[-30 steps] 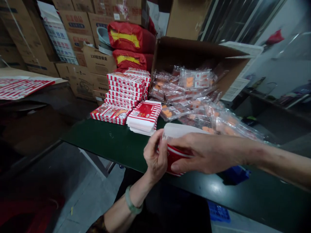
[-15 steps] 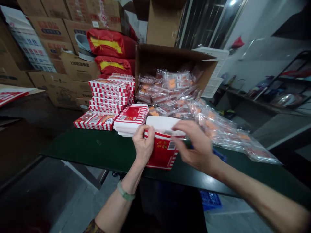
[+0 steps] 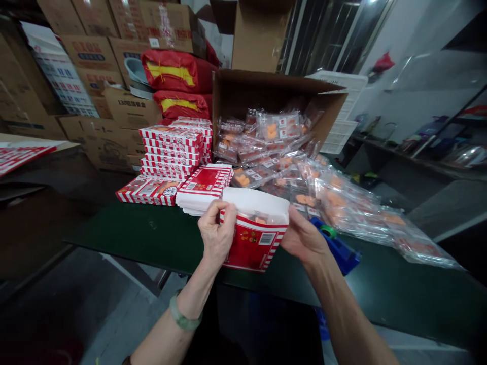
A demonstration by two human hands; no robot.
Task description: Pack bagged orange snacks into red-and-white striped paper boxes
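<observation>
A red and white striped carton (image 3: 247, 246) is held upright at the table's near edge, its white flap raised and a clear-wrapped pack partly showing inside. My left hand (image 3: 217, 230) pinches the carton's left upper edge between thumb and fingers. On the right upper corner, my right hand (image 3: 304, 235) grips the side by the flap, its fingers partly hidden behind. Just left lies a stack of flat cartons (image 3: 203, 182). Behind are clear plastic packs (image 3: 274, 126) with orange pieces, spilling from a cardboard box (image 3: 323, 109).
Filled striped boxes (image 3: 171, 147) are stacked at the back left of the green table (image 3: 144, 230). A blue tape dispenser (image 3: 338, 248) sits right of my right hand. Packs (image 3: 361, 218) spread along the table's right side. Brown cartons (image 3: 91, 56) and red bundles (image 3: 178, 71) rise behind.
My right hand has moved from over the carton's opening to its right side and now grips there. The carton's flap is spread wider, and the tape dispenser has come into clearer view.
</observation>
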